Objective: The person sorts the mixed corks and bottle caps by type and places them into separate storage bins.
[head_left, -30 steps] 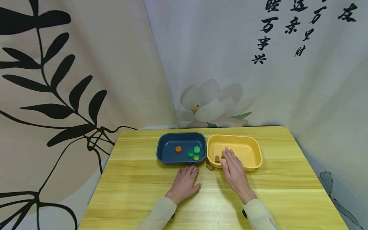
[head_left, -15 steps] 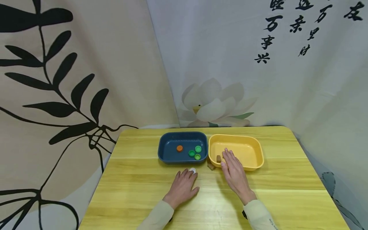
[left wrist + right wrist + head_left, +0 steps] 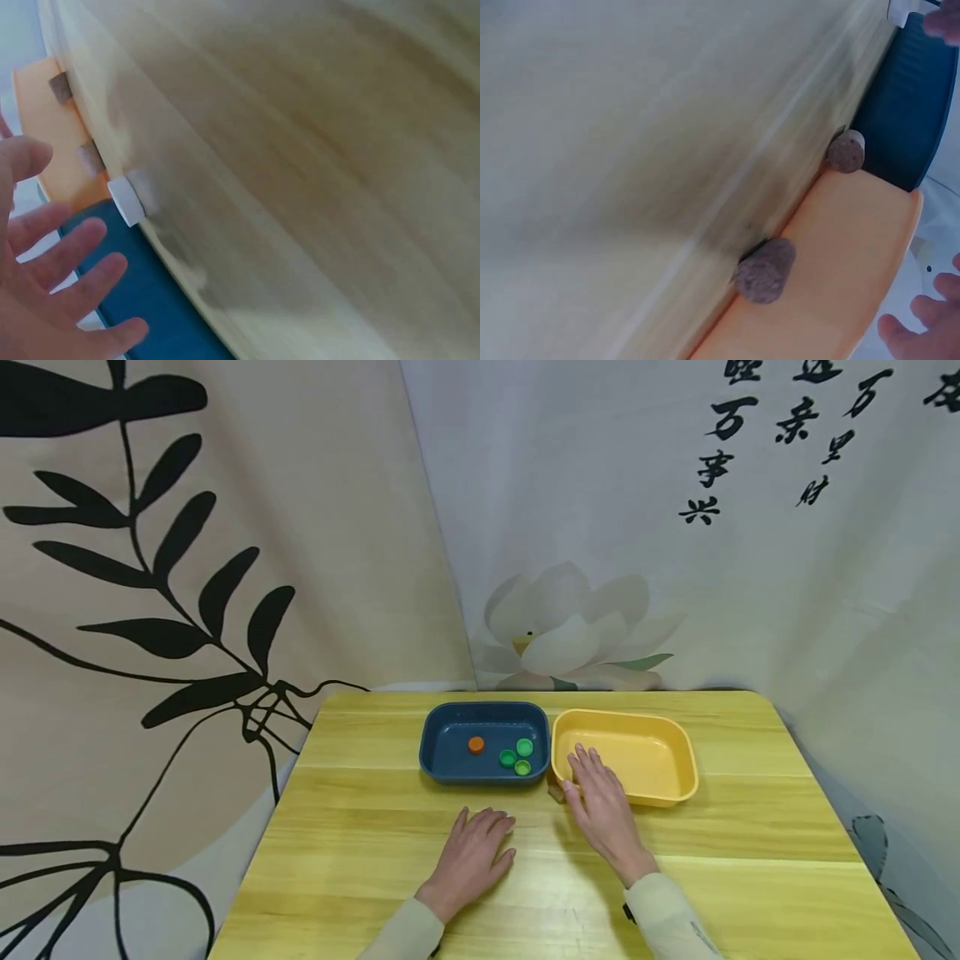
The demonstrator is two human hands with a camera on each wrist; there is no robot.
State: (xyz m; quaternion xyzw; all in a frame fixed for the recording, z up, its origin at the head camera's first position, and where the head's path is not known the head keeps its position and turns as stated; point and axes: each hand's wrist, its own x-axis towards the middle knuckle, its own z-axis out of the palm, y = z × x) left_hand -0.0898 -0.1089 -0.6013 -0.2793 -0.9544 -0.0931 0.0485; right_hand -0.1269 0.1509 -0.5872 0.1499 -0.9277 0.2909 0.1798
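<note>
My left hand (image 3: 468, 864) hovers over the table in front of the blue tray (image 3: 450, 774), fingers extended and holding nothing. In the left wrist view a white cap (image 3: 126, 201) stands on the wood beyond its fingertips; the head view hides that cap behind the hand. My right hand (image 3: 606, 814) reaches over the near rim of the yellow tray (image 3: 667, 760), fingers spread and nothing gripped. Below it, in the right wrist view, a brown cork (image 3: 765, 271) lies by the tray's front wall. Another cork (image 3: 847, 152) lies near where both trays meet.
Inside the blue tray lie an orange cap (image 3: 476, 745) and several green caps (image 3: 524, 747). Both trays stand side by side toward the back of the wooden table (image 3: 360, 827). A printed curtain (image 3: 337, 527) hangs behind the table.
My left hand has drawn back slightly from the blue tray, and the white cap has dropped from sight in the head view. My right hand has shifted left, covering a cork seen before.
</note>
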